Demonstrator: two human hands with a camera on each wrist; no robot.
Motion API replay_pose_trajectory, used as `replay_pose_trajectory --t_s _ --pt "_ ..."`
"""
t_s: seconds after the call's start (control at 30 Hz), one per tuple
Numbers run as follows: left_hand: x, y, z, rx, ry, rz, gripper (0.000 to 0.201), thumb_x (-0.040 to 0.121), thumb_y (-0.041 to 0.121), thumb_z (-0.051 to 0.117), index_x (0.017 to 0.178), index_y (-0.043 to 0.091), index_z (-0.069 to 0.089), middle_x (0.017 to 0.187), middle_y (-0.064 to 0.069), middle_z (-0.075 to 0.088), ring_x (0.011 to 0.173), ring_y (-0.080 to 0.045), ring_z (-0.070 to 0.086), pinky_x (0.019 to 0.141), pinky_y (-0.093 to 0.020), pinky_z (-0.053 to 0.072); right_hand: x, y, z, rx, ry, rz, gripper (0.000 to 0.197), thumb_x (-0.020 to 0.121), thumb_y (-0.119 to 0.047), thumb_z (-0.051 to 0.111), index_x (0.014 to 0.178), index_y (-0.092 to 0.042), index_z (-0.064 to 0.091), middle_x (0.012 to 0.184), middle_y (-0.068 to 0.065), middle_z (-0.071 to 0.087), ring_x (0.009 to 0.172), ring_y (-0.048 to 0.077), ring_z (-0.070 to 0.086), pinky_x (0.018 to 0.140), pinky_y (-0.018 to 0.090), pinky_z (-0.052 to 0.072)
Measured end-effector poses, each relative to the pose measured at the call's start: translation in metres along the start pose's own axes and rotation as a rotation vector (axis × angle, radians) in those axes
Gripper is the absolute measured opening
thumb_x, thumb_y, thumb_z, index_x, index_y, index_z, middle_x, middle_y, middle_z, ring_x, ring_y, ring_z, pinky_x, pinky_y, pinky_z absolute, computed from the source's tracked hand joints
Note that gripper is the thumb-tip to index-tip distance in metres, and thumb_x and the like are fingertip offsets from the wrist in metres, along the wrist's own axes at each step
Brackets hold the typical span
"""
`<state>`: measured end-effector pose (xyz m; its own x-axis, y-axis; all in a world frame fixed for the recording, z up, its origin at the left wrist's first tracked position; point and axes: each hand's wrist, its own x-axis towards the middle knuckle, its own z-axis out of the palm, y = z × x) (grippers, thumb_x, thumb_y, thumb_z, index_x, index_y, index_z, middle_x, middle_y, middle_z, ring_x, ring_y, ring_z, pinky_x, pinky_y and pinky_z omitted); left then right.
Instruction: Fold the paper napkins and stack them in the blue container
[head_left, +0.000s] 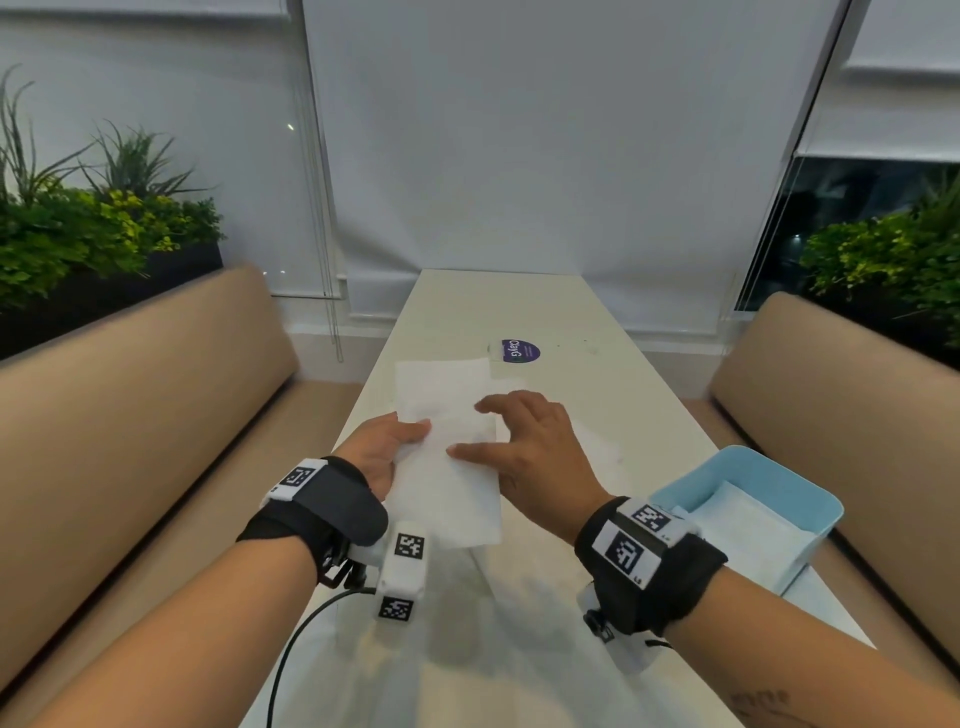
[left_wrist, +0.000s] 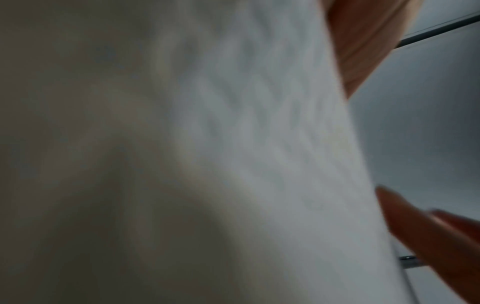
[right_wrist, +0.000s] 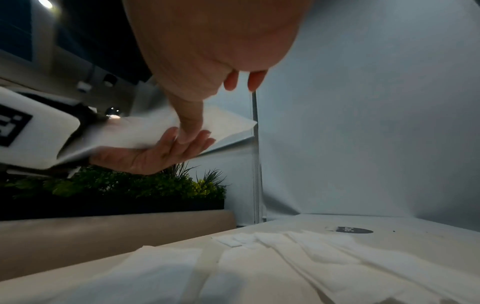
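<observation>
One napkin (head_left: 447, 483) pinched in left fingers (right_wrist: 197, 144), right fingers (head_left: 498, 402) spread apart atop it

Loose napkins (right_wrist: 311, 253) litter the table (head_left: 519, 301) between benches (head_left: 130, 415).

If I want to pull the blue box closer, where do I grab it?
Probably by the left wall of the blue container, coming down from above: thumb outside, fingers inside. Its top is open, the rim stands higher than the folded napkins lying flat inside, and that wall faces the middle of the table.
</observation>
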<state>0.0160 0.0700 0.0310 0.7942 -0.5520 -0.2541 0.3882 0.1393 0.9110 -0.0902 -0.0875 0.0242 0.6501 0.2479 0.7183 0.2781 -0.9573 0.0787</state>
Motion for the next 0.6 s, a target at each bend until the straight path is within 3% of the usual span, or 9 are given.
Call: replay_pose_trajectory --t_s 0.07,0.13,0.23,0.3,0.37,0.43,0.5,0.6 --pt "-0.001 -0.001 0.0 -0.018 -0.022 0.016 0.027 0.095 0.002 0.04 0.118 0.0 0.054 0.114 -0.019 0.062 0.094 -0.033 0.061 0.085 -0.044 0.048 -0.002 -0.001 -0.001 0.028 -0.023 -0.064 0.026 0.066 -0.022 0.08 0.089 -0.035 0.075 0.105 0.004 0.066 0.101 0.021 0.044 0.071 0.034 0.04" --pt "-0.001 -0.003 0.0 -0.051 -0.022 0.044 0.025 0.097 0.004 0.038 0.113 0.003 0.057 0.113 -0.017 0.063 0.094 -0.031 0.063 0.082 -0.042 0.05 0.0 -0.002 -0.005 0.08 -0.052 -0.024 0.015 0.077 -0.035 0.062 0.083 -0.032 0.075 0.097 -0.003 0.067 0.096 0.016 0.045 0.072 0.03 0.033" --pt "-0.003 -0.004 0.003 -0.057 0.004 0.087 0.021 0.098 0.009 0.039 0.098 0.01 0.06 0.095 -0.009 0.066 0.078 -0.02 0.066 0.066 -0.03 0.056 0.006 -0.004 -0.008 0.279 -0.233 0.334 0.034 0.089 -0.048 0.051 0.092 -0.022 0.073 0.089 -0.005 0.066 0.096 0.018 0.049 0.077 0.029 0.023" --pt "-0.007 -0.004 0.006 -0.019 -0.004 0.104 0.021 0.097 0.011 0.04 0.095 0.013 0.061 0.088 -0.007 0.066 0.075 -0.02 0.064 0.059 -0.026 0.057 0.01 0.0 -0.008 0.446 -0.295 0.576 0.035 0.094 -0.044 0.049 0.098 -0.016 0.069 0.092 0.002 0.065 0.098 0.023 0.051 0.085 0.032 0.029" --pt "-0.01 -0.005 0.008 0.023 -0.035 0.102 0.022 0.098 0.009 0.039 0.099 0.013 0.061 0.092 -0.009 0.065 0.081 -0.023 0.063 0.062 -0.029 0.059 0.013 0.004 -0.007 0.585 -0.258 0.705 0.033 0.095 -0.041 0.047 0.098 -0.014 0.065 0.094 0.005 0.067 0.096 0.027 0.057 0.094 0.043 0.038" --pt "-0.013 -0.006 0.012 0.053 -0.068 0.094 0.023 0.098 0.006 0.038 0.099 0.012 0.06 0.093 -0.01 0.065 0.081 -0.024 0.063 0.064 -0.03 0.059 0.017 0.007 -0.006 0.616 -0.255 0.786 0.03 0.095 -0.039 0.048 0.091 -0.013 0.062 0.091 0.005 0.066 0.092 0.03 0.059 0.091 0.049 0.043" --pt "-0.015 -0.006 0.013 0.049 -0.096 0.1 0.024 0.098 0.005 0.038 0.099 0.011 0.061 0.091 -0.01 0.065 0.076 -0.023 0.066 0.065 -0.031 0.059 0.019 0.008 -0.006 0.598 -0.283 0.854 0.031 0.095 -0.037 0.048 0.087 -0.009 0.06 0.09 0.009 0.064 0.09 0.032 0.058 0.083 0.047 0.044" --pt "-0.016 -0.006 0.014 0.015 -0.117 0.11 0.024 0.099 0.009 0.036 0.101 0.011 0.06 0.092 -0.01 0.065 0.069 -0.02 0.069 0.064 -0.032 0.059 0.02 0.009 -0.007 0.616 -0.299 0.917 0.034 0.095 -0.034 0.049 0.095 -0.002 0.063 0.097 0.015 0.065 0.09 0.032 0.058 0.08 0.044 0.046"
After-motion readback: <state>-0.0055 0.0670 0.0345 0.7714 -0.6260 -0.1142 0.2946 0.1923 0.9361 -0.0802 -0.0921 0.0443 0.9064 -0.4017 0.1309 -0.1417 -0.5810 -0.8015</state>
